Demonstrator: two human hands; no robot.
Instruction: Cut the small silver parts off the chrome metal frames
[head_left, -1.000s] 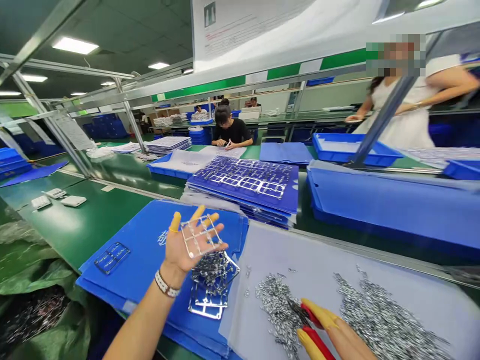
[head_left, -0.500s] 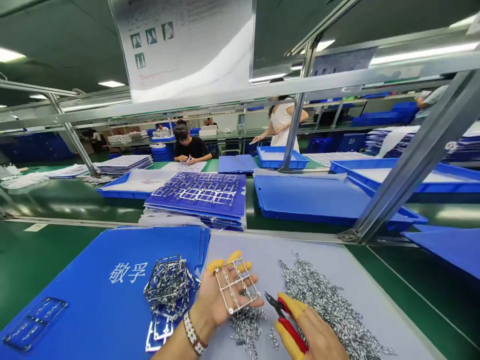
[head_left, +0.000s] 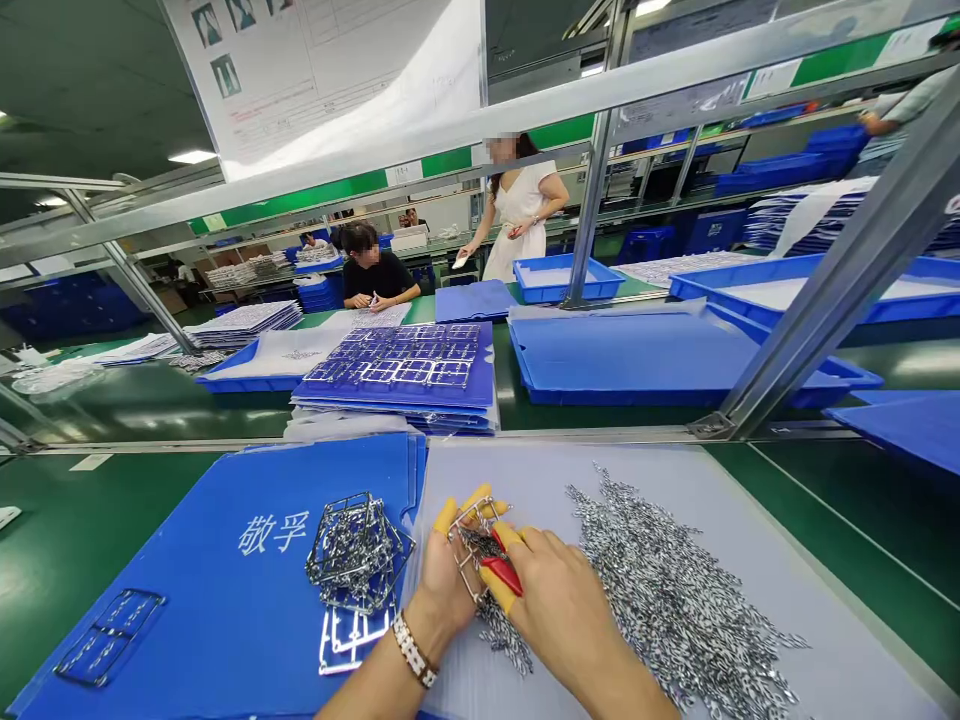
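Working over the white sheet [head_left: 517, 468], with bare room toward its far edge, the left hand [head_left: 444, 582] pinches a silvery frame [head_left: 466, 566] and the right hand [head_left: 564, 608] clasps red-handled pliers [head_left: 502, 574].

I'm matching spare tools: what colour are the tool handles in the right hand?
Red; the tool handles show best in the head view.

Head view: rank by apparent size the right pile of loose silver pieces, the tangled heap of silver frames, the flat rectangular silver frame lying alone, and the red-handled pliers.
1. Loose pile
2. Tangled heap
3. Flat frame
4. Pliers, partly hidden by the right hand
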